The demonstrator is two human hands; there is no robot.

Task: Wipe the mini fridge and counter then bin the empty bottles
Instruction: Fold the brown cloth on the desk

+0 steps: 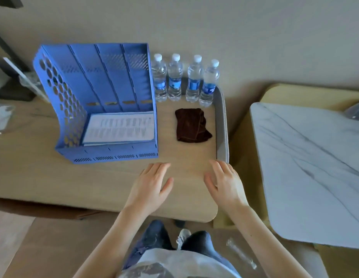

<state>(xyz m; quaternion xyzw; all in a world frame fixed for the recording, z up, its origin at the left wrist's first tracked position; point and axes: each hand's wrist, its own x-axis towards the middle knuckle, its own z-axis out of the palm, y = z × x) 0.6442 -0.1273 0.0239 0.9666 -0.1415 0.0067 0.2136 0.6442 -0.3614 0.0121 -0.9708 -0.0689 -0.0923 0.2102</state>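
Note:
A dark brown cloth (pixel 192 125) lies crumpled on the light wooden counter (pixel 94 181). Behind it, against the wall, several clear plastic water bottles (pixel 186 79) with blue labels and white caps stand upright in a row. My left hand (pixel 151 184) and my right hand (pixel 224 182) hover flat over the counter's near edge, fingers spread, holding nothing. Both are well short of the cloth. No fridge is visible.
A blue plastic file organiser (pixel 98 101) with papers inside stands left of the bottles. A grey padded edge (pixel 221 125) borders the counter's right side. A white marble-patterned table (pixel 315 169) sits to the right. Clutter lies at the far left.

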